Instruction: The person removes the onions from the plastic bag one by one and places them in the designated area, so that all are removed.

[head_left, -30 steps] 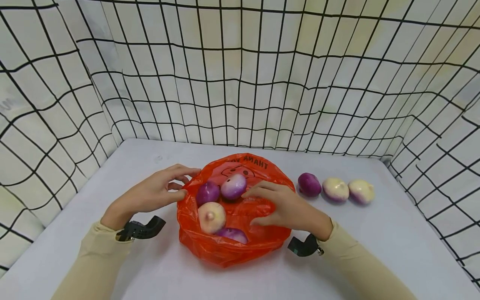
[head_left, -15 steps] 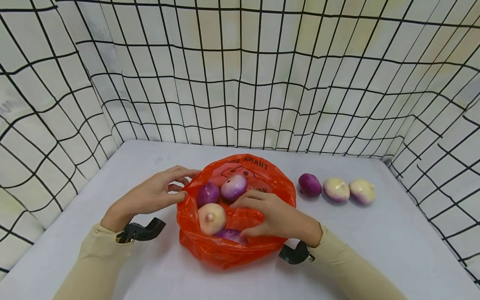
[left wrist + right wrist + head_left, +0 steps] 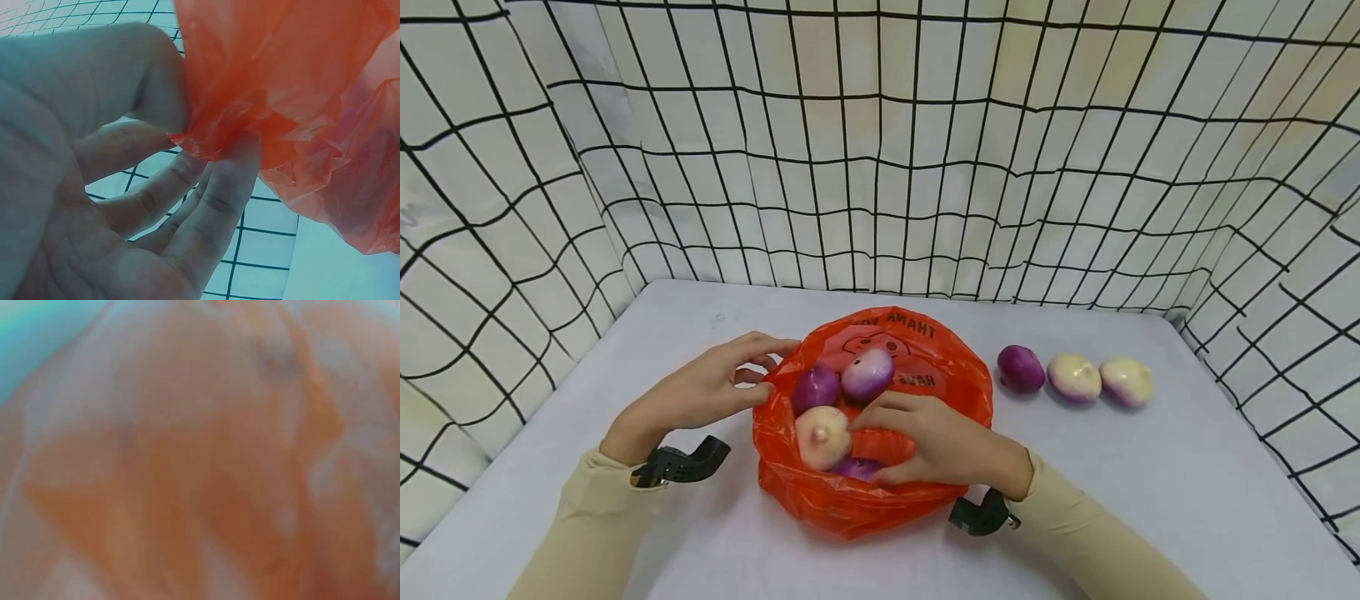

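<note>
An open red plastic bag [image 3: 850, 512] stands mid-table in the head view. Inside lie a whitish onion [image 3: 823, 437], two purple ones [image 3: 816, 387] [image 3: 868, 375] behind it, and another purple onion [image 3: 856, 468] partly covered by my right hand. Thumb and fingers of my left hand [image 3: 715, 382] pinch the bag's left rim; the left wrist view shows this hand [image 3: 144, 206] on the gathered plastic [image 3: 219, 131]. My right hand [image 3: 932, 437] reaches into the bag, fingers relaxed and spread, fingertips beside the whitish onion. Blurred red plastic [image 3: 187, 487] fills the right wrist view.
Right of the bag, a purple onion [image 3: 1020, 369] and two whitish-purple onions [image 3: 1074, 378] [image 3: 1126, 382] lie in a row on the white table [image 3: 715, 533]. Black netting [image 3: 880, 158] over white sheeting surrounds the table's back and sides.
My right hand has moved left and slightly down within the bag, closer to the whitish onion and over part of the front purple one. My left hand keeps its place on the rim.
</note>
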